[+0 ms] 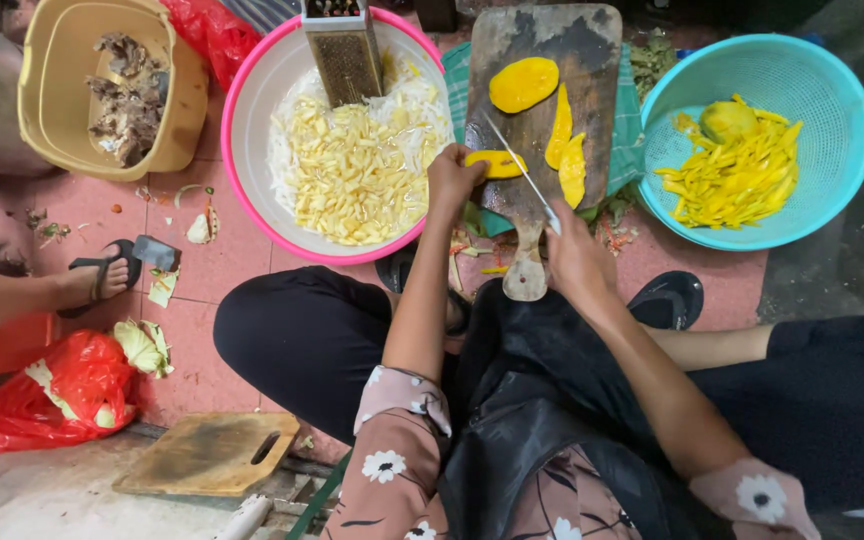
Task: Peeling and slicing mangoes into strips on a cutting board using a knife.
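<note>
Seen from above, a person sits on a pink tiled floor, both forearms stretched forward over a dark wooden cutting board (542, 60). The left hand (452, 180) presses fingertips down on a yellow mango slice (497, 163) lying at the board's near left edge, fingers curled over it. The right hand (577, 255) is closed around the handle of a thin knife (517, 165), whose blade slants up and left across the board so that its tip lies just beyond the held slice. Three more mango pieces (542, 110) lie further up the board, one a broad oval, two narrow.

Left of the board, a pink-rimmed white basin (252, 90) holds pale yellow chopped strips over white shreds, with a metal grater (344, 55) leaning inside its far edge. Right of the board, a turquoise colander (832, 90) holds bright yellow mango strips and one rounded greenish-yellow piece. At far left, a tan plastic tub (47, 90) contains brownish scraps.
</note>
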